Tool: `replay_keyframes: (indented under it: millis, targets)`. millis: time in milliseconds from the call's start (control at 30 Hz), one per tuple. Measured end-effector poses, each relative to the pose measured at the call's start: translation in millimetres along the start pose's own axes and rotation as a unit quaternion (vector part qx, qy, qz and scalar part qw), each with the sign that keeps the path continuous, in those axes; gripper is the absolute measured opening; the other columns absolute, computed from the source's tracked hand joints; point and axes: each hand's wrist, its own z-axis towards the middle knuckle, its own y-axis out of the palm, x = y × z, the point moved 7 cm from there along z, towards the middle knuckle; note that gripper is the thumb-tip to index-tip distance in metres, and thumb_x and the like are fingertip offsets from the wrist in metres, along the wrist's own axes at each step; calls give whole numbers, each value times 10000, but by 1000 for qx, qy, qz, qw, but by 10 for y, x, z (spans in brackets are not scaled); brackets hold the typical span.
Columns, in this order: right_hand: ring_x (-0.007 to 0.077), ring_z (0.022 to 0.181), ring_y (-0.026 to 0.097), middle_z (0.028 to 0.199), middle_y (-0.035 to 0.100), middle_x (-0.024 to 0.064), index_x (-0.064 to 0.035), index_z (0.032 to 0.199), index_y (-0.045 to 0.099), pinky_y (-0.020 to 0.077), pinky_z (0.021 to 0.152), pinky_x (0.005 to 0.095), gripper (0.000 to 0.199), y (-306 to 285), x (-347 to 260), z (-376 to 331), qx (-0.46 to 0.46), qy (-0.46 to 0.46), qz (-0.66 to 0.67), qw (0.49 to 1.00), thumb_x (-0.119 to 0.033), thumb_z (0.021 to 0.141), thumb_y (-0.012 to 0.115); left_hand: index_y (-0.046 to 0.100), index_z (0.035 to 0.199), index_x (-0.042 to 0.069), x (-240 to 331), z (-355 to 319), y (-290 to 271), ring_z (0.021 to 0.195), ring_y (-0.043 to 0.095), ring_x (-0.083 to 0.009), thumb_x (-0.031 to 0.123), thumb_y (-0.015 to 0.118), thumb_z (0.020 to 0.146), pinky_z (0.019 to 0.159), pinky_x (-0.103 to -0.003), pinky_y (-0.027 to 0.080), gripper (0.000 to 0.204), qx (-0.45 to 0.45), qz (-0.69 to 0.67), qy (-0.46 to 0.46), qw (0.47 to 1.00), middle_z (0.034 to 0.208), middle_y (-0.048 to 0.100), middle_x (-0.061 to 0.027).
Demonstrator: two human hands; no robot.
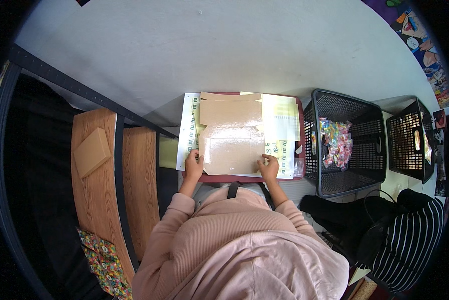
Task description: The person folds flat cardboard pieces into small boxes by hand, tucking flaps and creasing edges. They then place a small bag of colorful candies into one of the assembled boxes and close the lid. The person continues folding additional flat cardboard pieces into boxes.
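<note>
A flat, unfolded brown cardboard box blank [229, 155] with crease lines and a glossy sheen lies in front of me. My left hand [194, 164] pinches its near left edge between thumb and fingers. At the near right edge, my right hand [268, 167] has thumb and finger closed on the cardboard. Beneath the blank are white and yellowish printed sheets [279, 117], which rest on a dark red board [301, 131] with rounded corners.
To the right stand a black plastic basket [347, 181] with colourful wrapped candies [337, 145] and a second black basket [403, 120]. At left, wood-grain shelves [97, 195] carry a closed cardboard box [92, 152] and a colourful bag [104, 260]. Dark striped clothing [409, 240] lies at lower right.
</note>
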Motion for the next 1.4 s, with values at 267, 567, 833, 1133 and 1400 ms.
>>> replay_keyframes:
  millis: [267,567,833,1133,1400]
  targets:
    - [255,823,543,938,526,167,-1,977,566,446,722,322,415,57,-31,-29,-24,17,-59,998,-240,653,668,407,1007,-23,-124,-76,55,826,491,-264,89,439,798,760,-353,378,239,40,-164,-121,978,946,499,-171]
    - [174,685,579,791,591,147,48,849,511,473,600,278,302,23,-35,143,-91,13,141,986,-71,632,683,279,1209,-12,263,-225,83,999,457,-203,9,487,725,853,-296,364,527,-150,-380,-143,901,1088,458,-115]
    - [380,745,545,815,552,240,23,1007,449,447,649,413,411,-27,-599,16,-39,-100,7,994,1,611,558,167,1249,-34,124,-126,311,1124,344,-330,-13,447,670,938,-349,287,644,-141,-165,-48,975,1184,345,-233]
    - [395,893,475,1021,462,247,40,1101,388,410,774,406,536,267,-429,36,-69,-135,-103,983,6,594,559,144,1206,-99,6,-122,454,1087,287,-407,-34,477,656,952,-418,245,646,-133,78,-19,988,1149,262,-273]
    - [350,1248,156,1349,124,227,31,1299,123,166,999,450,817,570,-785,-314,-199,-285,-210,914,-384,739,549,14,1266,-87,2,-201,527,1158,211,-406,61,540,663,984,-458,173,813,-129,169,9,977,1312,95,-261]
